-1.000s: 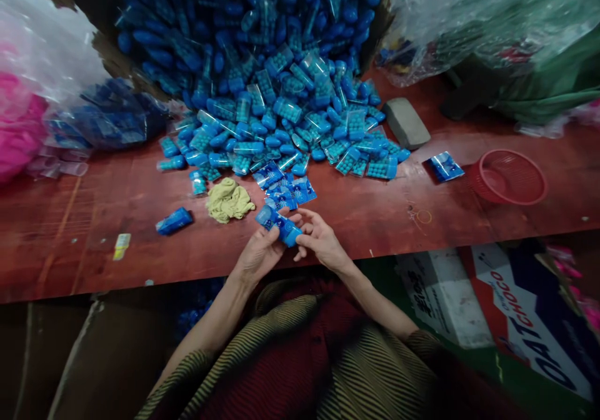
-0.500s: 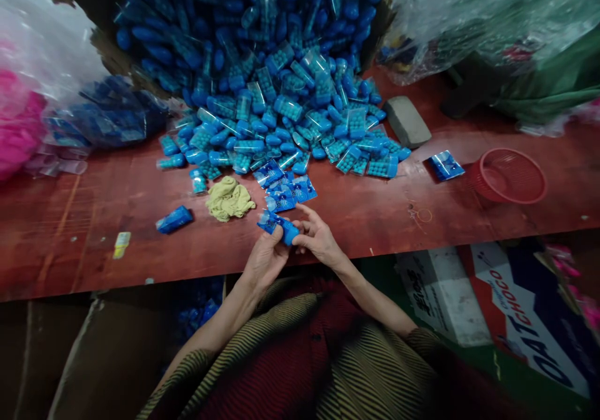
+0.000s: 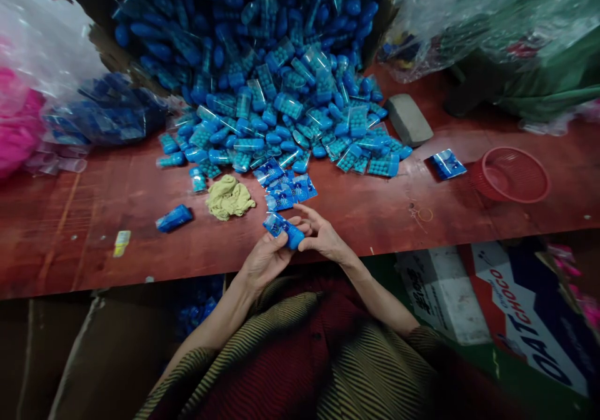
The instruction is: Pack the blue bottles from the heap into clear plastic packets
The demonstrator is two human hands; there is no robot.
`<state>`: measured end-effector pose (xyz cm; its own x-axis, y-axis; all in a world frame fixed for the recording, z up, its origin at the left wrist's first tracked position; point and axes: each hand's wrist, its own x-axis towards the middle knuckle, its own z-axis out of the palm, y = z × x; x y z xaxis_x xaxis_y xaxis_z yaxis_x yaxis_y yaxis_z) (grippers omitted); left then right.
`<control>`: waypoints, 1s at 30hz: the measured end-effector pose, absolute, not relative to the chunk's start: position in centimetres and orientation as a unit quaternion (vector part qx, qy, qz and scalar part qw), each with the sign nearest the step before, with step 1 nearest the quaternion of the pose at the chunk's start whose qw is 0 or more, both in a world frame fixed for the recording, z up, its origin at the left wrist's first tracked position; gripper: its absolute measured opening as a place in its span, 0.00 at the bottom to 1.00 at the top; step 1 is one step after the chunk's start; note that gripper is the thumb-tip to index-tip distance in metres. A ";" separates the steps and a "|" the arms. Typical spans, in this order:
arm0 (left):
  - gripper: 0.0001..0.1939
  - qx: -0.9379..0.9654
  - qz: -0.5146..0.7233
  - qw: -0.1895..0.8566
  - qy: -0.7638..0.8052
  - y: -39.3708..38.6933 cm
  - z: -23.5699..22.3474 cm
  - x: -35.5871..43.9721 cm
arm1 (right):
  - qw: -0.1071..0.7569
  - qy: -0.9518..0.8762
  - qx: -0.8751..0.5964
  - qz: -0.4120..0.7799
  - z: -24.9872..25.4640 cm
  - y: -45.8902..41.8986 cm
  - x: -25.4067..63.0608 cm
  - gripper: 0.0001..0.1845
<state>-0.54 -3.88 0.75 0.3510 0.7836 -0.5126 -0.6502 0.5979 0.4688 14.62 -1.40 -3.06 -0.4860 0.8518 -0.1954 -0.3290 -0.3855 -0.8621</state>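
My left hand [image 3: 265,259] and my right hand [image 3: 322,237] meet at the near edge of the red table [image 3: 94,220], both closed on one small blue container [image 3: 284,229] wrapped in a printed blue label. Just beyond it lies a small heap of blue printed labels [image 3: 285,190]. Behind that spreads a large pile of blue capped containers [image 3: 281,95], spilling from a cardboard box at the back.
A yellow crumpled cloth [image 3: 228,197] and a lone blue container [image 3: 174,218] lie to the left. On the right are a grey block [image 3: 409,120], a blue packet [image 3: 448,163] and a red mesh basket [image 3: 510,175]. Plastic bags flank the pile. Printed cartons [image 3: 529,320] stand below right.
Both hands have turned the blue container slightly and shifted a little to the right. My right fingers now curl closer round its end. Nothing else has moved.
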 end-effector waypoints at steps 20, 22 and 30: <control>0.10 0.074 0.464 0.798 0.377 -4.6 1.2 1.2 | 0.380 -0.414 -0.340 0.754 -3.6 -1.5 14.8 0.38; 0.10 0.078 0.462 0.802 0.371 -4.6 0.9 1.3 | 0.378 -0.417 -0.339 0.754 -3.6 -1.5 14.8 0.37; 0.11 0.006 0.533 0.745 0.401 -4.0 0.8 -2.0 | 0.352 -0.524 -0.397 0.666 -3.9 -1.7 14.5 0.28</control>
<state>-2.02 -3.95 0.76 0.1110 0.7989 -0.5911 -0.7891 0.4324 0.4363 14.49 -1.71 -3.93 -0.4364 0.8853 -0.1604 -0.0529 -0.2031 -0.9777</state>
